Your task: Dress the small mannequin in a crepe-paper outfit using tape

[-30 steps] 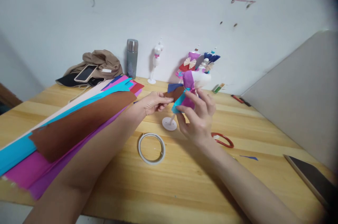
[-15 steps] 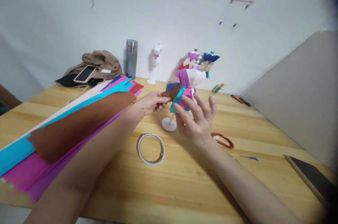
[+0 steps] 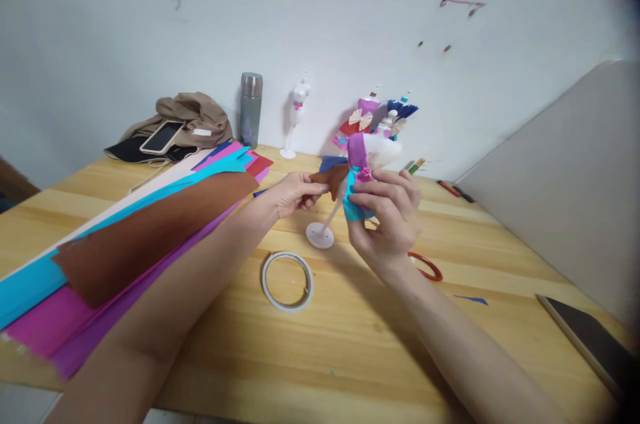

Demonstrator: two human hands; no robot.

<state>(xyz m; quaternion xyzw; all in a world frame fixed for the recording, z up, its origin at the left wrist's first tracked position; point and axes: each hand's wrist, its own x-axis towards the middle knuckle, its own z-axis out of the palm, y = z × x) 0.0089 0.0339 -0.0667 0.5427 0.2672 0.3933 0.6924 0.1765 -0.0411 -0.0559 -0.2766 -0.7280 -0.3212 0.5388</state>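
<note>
My left hand [image 3: 299, 196] pinches the end of a small brown paper piece [image 3: 337, 179]. Beside it, my right hand [image 3: 389, 221] curls its fingers around a small white mannequin [image 3: 384, 149], which leans on its stand with a round white base [image 3: 320, 235]. Purple paper [image 3: 357, 149] wraps the figure's upper part, and a light blue paper flap [image 3: 356, 207] hangs lower, under my right fingers. Those fingers cover much of the figure's lower part.
A tape roll [image 3: 287, 281] lies in front. Coloured paper sheets [image 3: 160, 231] spread at left, near a phone [image 3: 163, 137] and a flask [image 3: 251, 111]. A bare mannequin [image 3: 299, 104] and dressed ones [image 3: 367, 111] stand by the wall. Red-handled scissors [image 3: 427, 267] and a tablet-like slab [image 3: 583, 337] lie right.
My right hand's raised fingers have closed onto the mannequin, which has turned and tilted slightly right. The brown paper has come away from the blue flap, still in my left hand.
</note>
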